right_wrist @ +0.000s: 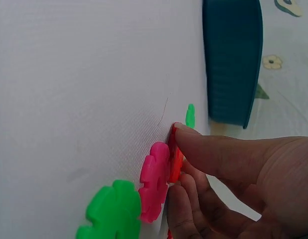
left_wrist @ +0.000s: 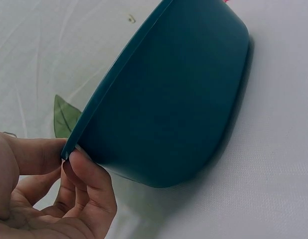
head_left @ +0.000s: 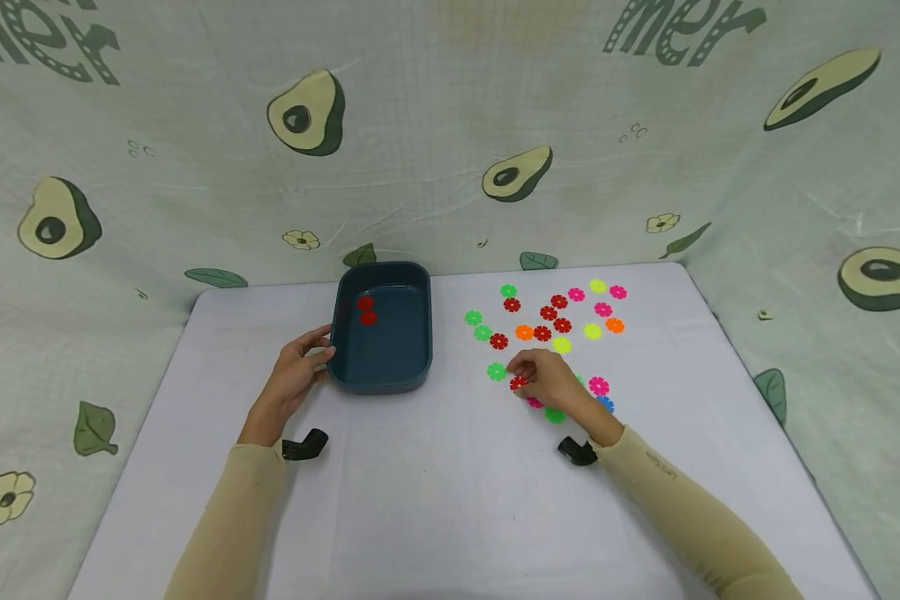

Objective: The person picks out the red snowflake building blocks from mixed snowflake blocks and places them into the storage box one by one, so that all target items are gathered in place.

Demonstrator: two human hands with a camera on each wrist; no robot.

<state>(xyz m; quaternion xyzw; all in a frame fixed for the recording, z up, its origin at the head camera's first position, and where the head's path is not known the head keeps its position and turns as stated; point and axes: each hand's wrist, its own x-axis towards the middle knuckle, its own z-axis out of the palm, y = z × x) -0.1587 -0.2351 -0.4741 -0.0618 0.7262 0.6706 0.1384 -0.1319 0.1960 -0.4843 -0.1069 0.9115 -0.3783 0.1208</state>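
Note:
My left hand pinches the left rim of a dark blue-green plastic tub; in the left wrist view the thumb and fingers sit either side of the rim. Inside it lie two red flower-shaped discs. Among the scattered discs, my right hand has thumb and fingertips at opposite edges of a red flower-shaped disc, low at the tabletop. A pink disc and a green disc are close beside it. The palm side is hidden in the head view.
Many more flower discs in green, red, pink, orange, yellow and blue are spread over the right of the white table. A patterned cloth hangs behind. Black wrist devices show at both cuffs.

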